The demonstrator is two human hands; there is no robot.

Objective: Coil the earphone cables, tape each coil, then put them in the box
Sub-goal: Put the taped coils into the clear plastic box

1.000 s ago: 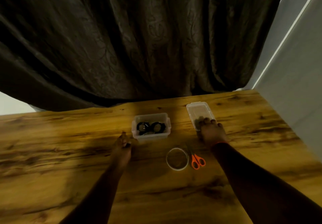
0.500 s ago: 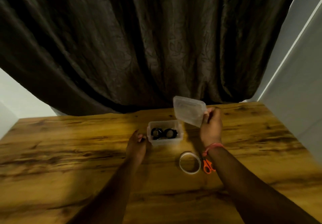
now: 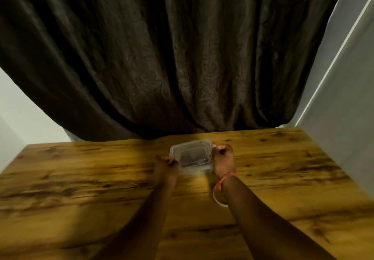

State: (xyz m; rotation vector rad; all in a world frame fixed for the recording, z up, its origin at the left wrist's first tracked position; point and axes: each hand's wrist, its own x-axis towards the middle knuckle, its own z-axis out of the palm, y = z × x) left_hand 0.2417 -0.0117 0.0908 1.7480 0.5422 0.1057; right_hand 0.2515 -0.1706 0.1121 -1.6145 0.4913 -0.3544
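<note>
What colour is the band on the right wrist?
Orange-pink, a thin tied band, seen in the head view, the only view.

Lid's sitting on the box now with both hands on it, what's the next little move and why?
Probably press the lid down at both ends until it seats. It lies over the box, with the left hand and right hand gripping opposite ends, and dark coils show through it.

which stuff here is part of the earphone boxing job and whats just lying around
In the job:
box, dark coils dimly seen inside
lid, on the box
left hand, at the box's left edge
right hand, gripping its right edge
tape roll, partly behind the right wrist

Lying about:
curtain
table
</note>
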